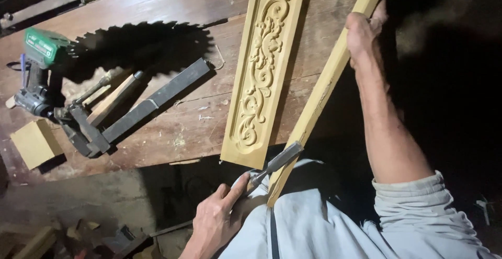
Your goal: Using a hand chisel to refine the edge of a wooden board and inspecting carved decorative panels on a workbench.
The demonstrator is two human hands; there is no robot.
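Nearest the camera, at the bottom edge, the left hand [217, 222] is closed around the handle of a chisel [276, 164], thumb stretched along it. The flat blade points up and right and meets the lower end of a long yellow strip [319, 99], which rests against the person's pale shirt [314, 222]. That strip runs diagonally up to the top right, where the right hand [363, 31] is wrapped around it near its far end, arm stretched out. Just left of the strip, a carved panel [264, 65] with scrollwork lies lengthwise on the wooden tabletop [178, 117], its near end at the edge. Farther left lie a clamp [130, 112], a small wood block [35, 143] and a green power tool [39, 55], with a circular saw blade [141, 47] beyond.
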